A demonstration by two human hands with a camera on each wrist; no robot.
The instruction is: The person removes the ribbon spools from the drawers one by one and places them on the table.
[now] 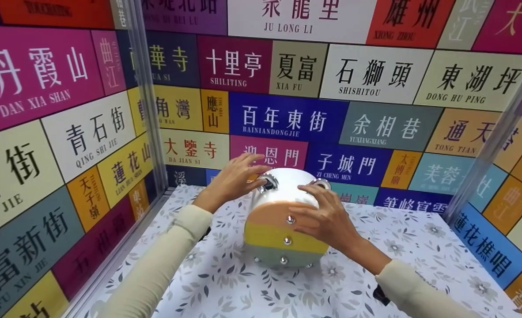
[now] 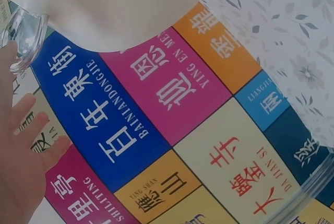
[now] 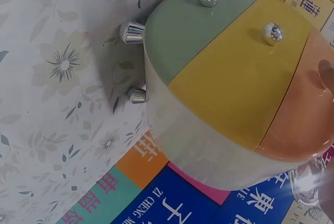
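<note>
Striped drawer cabinet [image 1: 283, 221], standing on the floral tablecloth [image 1: 225, 282] near the sign-covered back wall [image 1: 287, 119], with left hand [image 1: 234, 179] and right hand [image 1: 327, 216] apparently spread against its sides, steadying it; lifting next would require a firmer two-handed grip.

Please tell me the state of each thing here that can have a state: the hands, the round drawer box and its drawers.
Left hand: open, fingers touching the box top.
Right hand: open, resting on the box front.
Round drawer box: upright on the floral cloth.
Orange, yellow and green drawers: all pushed in.
</note>
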